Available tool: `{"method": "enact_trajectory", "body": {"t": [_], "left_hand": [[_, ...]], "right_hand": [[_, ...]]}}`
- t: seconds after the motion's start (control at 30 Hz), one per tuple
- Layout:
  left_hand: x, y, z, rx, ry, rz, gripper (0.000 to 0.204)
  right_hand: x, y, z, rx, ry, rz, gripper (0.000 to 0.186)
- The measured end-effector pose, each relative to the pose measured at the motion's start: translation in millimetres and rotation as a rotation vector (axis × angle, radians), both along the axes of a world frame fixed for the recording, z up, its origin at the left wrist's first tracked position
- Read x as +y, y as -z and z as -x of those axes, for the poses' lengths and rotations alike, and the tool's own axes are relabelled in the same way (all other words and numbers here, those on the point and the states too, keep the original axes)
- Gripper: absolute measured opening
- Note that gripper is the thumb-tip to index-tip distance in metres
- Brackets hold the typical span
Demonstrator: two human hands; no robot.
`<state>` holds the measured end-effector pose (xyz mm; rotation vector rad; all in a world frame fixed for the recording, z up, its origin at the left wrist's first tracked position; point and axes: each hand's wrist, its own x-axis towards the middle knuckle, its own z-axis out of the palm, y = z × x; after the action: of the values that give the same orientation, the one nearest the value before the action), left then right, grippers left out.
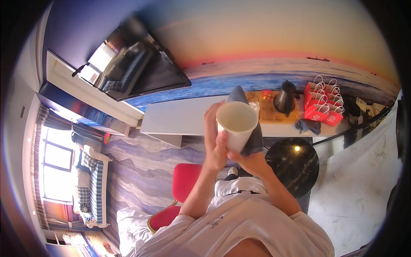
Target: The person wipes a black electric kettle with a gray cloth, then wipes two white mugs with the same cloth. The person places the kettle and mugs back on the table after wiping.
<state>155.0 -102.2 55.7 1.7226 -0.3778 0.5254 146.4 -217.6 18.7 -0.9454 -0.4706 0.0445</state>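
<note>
A white cup is held up in front of me, tilted so that its open mouth and pale inside face me. My left hand is closed round the cup's left side, with the thumb on its front. A dark grey-blue cloth is bunched along the cup's right side, and a corner of it sticks up behind the rim. My right hand is closed at the cup's lower right, gripping the cloth against it; most of its fingers are hidden behind the cup and cloth.
Beyond my hands runs a long white counter. On it are a wooden tray, a dark kettle, red paper bags and a dark crumpled cloth. A round black table stands right, a red chair left.
</note>
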Motion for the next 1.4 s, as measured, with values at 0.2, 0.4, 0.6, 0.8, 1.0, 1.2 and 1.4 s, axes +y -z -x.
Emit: {"method": "enact_trajectory", "body": {"t": [0.2, 0.4, 0.6, 0.8, 1.0, 1.2, 1.4], "left_hand": [[-16.1, -9.9, 10.2, 0.233, 0.091, 0.418, 0.056], [-8.5, -11.0, 8.0, 0.212, 0.115, 0.508, 0.081], [-16.9, -2.9, 9.5, 0.071, -0.087, 0.126, 0.078], [-27.5, -4.0, 15.0, 0.157, 0.099, 0.290, 0.038], [-31.7, -0.9, -2.0, 0.063, 0.250, 0.072, 0.076], [-44.6, 7.2, 10.3, 0.153, 0.087, -0.127, 0.106], [-42.7, 3.3, 10.2, -0.108, -0.006, -0.590, 0.107]], "right_hand": [[-23.4, -9.7, -2.7, 0.050, 0.043, 0.156, 0.077], [-48.5, -5.0, -9.2, 0.154, -0.036, 0.397, 0.065], [-32.4, 35.4, -0.7, 0.215, -0.103, -0.109, 0.069], [-45.4, 35.2, -5.6, 0.353, -0.151, -0.353, 0.075], [-55.2, 25.7, -8.1, 0.285, 0.002, -0.217, 0.060], [-41.7, 31.4, -4.9, 0.341, 0.179, -0.152, 0.050], [-41.5, 50.3, -5.5, 0.406, 0.100, -0.296, 0.051]]}}
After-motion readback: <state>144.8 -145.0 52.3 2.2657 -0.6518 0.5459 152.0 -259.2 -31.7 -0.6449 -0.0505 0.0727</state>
